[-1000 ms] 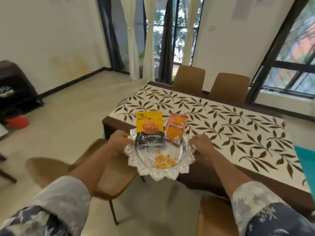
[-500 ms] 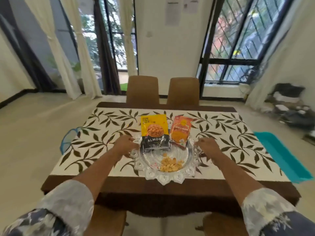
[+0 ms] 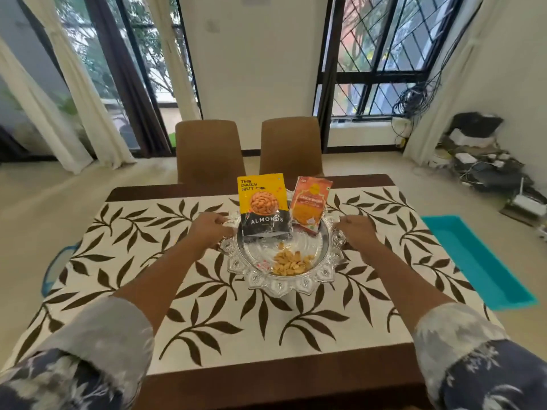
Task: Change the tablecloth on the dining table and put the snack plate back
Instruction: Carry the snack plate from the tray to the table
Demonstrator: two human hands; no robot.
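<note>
While held, snack plate [image 3: 285,284] lies between left grip [image 3: 211,229] and right grip [image 3: 356,232].

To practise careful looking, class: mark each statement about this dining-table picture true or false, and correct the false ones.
1. The left hand and right hand hold the snack plate by its rim. True.
2. The tablecloth is plain blue. False: it is cream with brown leaves.
3. Some loose nuts lie on the plate, nearer the person than the packets. True.
4. The almonds packet is to the right of the orange packet. False: it is on the left.
</note>
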